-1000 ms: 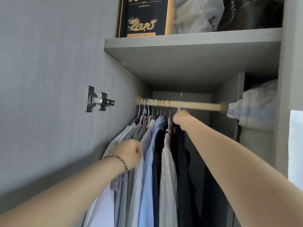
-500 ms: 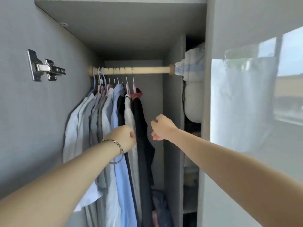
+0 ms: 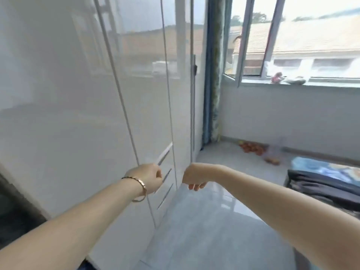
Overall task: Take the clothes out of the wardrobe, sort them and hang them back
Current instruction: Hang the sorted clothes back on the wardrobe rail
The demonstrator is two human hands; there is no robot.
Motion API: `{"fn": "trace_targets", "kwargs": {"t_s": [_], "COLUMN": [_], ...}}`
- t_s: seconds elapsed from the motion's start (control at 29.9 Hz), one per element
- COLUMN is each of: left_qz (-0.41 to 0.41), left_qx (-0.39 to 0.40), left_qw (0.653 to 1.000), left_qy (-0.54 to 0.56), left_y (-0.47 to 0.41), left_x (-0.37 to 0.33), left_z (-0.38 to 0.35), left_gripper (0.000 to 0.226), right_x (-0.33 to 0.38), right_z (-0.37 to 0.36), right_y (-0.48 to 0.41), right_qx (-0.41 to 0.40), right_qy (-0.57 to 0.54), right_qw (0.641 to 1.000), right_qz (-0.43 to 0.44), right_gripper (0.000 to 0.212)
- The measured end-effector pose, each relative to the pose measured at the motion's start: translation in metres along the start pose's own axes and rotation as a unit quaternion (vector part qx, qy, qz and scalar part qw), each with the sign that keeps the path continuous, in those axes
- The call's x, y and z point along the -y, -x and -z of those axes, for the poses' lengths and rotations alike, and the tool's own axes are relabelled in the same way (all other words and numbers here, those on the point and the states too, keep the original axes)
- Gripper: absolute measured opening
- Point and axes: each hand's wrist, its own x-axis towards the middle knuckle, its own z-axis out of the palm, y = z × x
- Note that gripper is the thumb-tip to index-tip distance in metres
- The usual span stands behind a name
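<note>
Both arms were out at chest height, hands level and near each other. Left hand: fingers curled in, a fist seen from the back, nothing seen in it. Right hand: fingers hanging loosely bent, holding nothing. No hung clothes were in view. A dark pile, probably garments, lay on the bed well right of and below both hands, its long axis running left to right. The right hand was nearer. Glossy wardrobe doors stood to the left. No legible writing or labels.
</note>
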Motion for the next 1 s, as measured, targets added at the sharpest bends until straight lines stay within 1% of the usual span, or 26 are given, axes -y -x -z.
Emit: {"fn": "trace_targets", "kwargs": {"t_s": [0.07, 0.2, 0.27, 0.33, 0.37, 0.4, 0.5, 0.57, 0.64, 0.7, 0.84, 0.9, 0.97, 1.0], "left_qz": [-0.063, -0.145, -0.175, -0.206, -0.218, -0.232, -0.252, -0.269, -0.291, -0.319, -0.366, -0.379, -0.392, -0.399], "left_qx": [0.021, 0.062, 0.082, 0.101, 0.106, 0.109, 0.104, 0.115, 0.136, 0.146, 0.173, 0.185, 0.197, 0.201], "left_qw": [0.998, 0.987, 0.98, 0.972, 0.969, 0.965, 0.959, 0.954, 0.946, 0.936, 0.914, 0.907, 0.899, 0.895], "left_qy": [-0.003, 0.025, 0.046, 0.057, 0.056, 0.054, 0.075, 0.068, 0.048, 0.032, 0.005, 0.007, -0.008, -0.019], "left_y": [-0.021, -0.056, -0.068, -0.081, -0.087, -0.097, -0.11, -0.119, -0.128, -0.134, -0.161, -0.171, -0.183, -0.19], "left_x": [-0.066, -0.194, -0.26, -0.329, -0.364, -0.414, -0.503, -0.572, -0.644, -0.693, -0.809, -0.849, -0.886, -0.898], "left_z": [-0.024, -0.069, -0.092, -0.119, -0.134, -0.155, -0.197, -0.229, -0.264, -0.289, -0.362, -0.394, -0.439, -0.456], "left_gripper": [0.022, 0.022, 0.022, 0.022, 0.022, 0.024, 0.025, 0.024, 0.024, 0.024, 0.027, 0.027, 0.027, 0.027], "right_x": [-0.083, -0.24, -0.316, -0.394, -0.432, -0.482, -0.579, -0.648, -0.72, -0.768, -0.888, -0.938, -1.004, -1.029], "right_z": [0.003, 0.001, -0.003, -0.007, -0.011, -0.013, -0.026, -0.032, -0.041, -0.045, -0.064, -0.08, -0.112, -0.122], "right_y": [0.019, 0.059, 0.087, 0.117, 0.13, 0.148, 0.179, 0.198, 0.212, 0.221, 0.225, 0.219, 0.208, 0.202], "right_qx": [-0.033, -0.039, -0.055, -0.089, -0.11, -0.126, -0.205, -0.24, -0.247, -0.244, -0.241, -0.251, -0.258, -0.253], "right_qy": [-0.029, -0.066, -0.094, -0.129, -0.154, -0.178, -0.235, -0.28, -0.299, -0.311, -0.318, -0.334, -0.338, -0.339], "right_qw": [0.998, 0.98, 0.969, 0.954, 0.943, 0.927, 0.882, 0.838, 0.804, 0.782, 0.732, 0.713, 0.687, 0.684], "right_qz": [-0.051, -0.186, -0.224, -0.254, -0.275, -0.304, -0.354, -0.402, -0.451, -0.482, -0.553, -0.563, -0.589, -0.594], "right_gripper": [0.031, 0.023, 0.022, 0.029, 0.031, 0.033, 0.031, 0.027, 0.027, 0.028, 0.03, 0.032, 0.034, 0.036]}}
